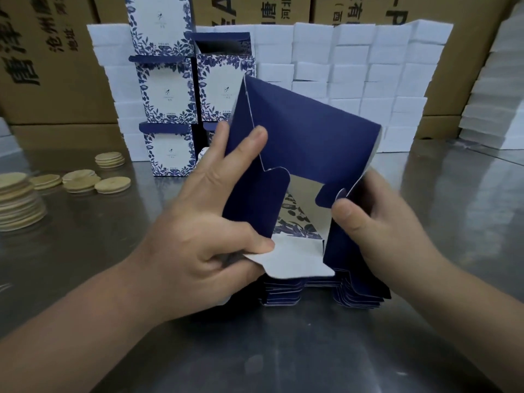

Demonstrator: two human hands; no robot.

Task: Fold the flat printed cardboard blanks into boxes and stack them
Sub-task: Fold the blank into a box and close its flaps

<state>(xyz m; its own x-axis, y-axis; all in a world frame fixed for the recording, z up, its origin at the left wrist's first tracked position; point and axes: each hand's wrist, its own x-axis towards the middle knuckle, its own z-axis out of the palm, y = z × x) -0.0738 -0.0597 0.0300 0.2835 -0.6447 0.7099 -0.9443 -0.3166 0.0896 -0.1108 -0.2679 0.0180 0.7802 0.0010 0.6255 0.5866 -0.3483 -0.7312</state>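
Just above a stack of flat blanks [357,299], the blank being folded [306,137] is held up in both hands, partly opened into a sleeve. Its dark blue side faces the camera, and it leans to the right. Through the gap at its lower edge a floral-printed inner face shows. A white bottom flap [292,259] juts out toward the viewer, over the stack.

The left hand [198,222] grips the blank's left side. 2 fingers are spread apart and laid flat against the blue panel, and the thumb presses at the corner of the white flap. The remaining fingers are curled beneath that flap. The right hand [377,222] clamps the right side, with its thumb pressed on the front of the blue side panel beside a rounded tab. Its other fingers are behind the card, so I cannot tell how they lie.

The stack rests on a steel table [283,350], directly under the hands. Behind it, folded boxes [167,92] with blue floral print stand piled in 2 columns, 1 of them with its top flap open. A wall of white foam blocks [354,66] runs behind and beside them, backed by brown cartons [51,66] with black lettering. At the left of the table lie round pale wooden discs [85,180], some loose and some in piles.
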